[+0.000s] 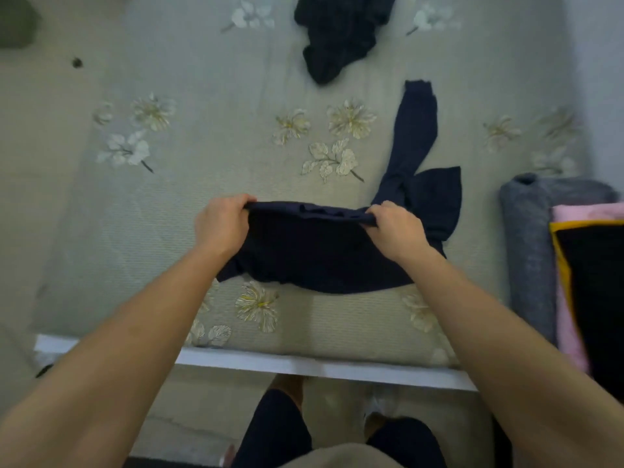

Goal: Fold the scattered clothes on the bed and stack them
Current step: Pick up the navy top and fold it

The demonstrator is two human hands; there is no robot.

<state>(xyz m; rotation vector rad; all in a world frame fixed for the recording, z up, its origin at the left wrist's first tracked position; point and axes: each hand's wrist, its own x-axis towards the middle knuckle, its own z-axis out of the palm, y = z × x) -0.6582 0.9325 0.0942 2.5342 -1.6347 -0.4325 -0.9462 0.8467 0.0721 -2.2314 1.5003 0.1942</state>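
Note:
A dark navy long-sleeved garment (314, 255) lies on the floral bedspread (202, 184) near the front edge. My left hand (221, 222) grips its far folded edge at the left end. My right hand (395, 228) grips the same edge at the right end. One sleeve (417, 130) stretches away up the bed on the right. A second dark crumpled garment (337, 35) lies further back. A stack of folded clothes (567, 265), grey, pink and black with a yellow edge, sits at the right side of the bed.
The white bed frame edge (304, 363) runs across below the garment. My legs and feet stand on the floor beneath it. A dark green item (15, 25) shows at the far left corner. A small dark spot (77, 62) lies on the bedspread.

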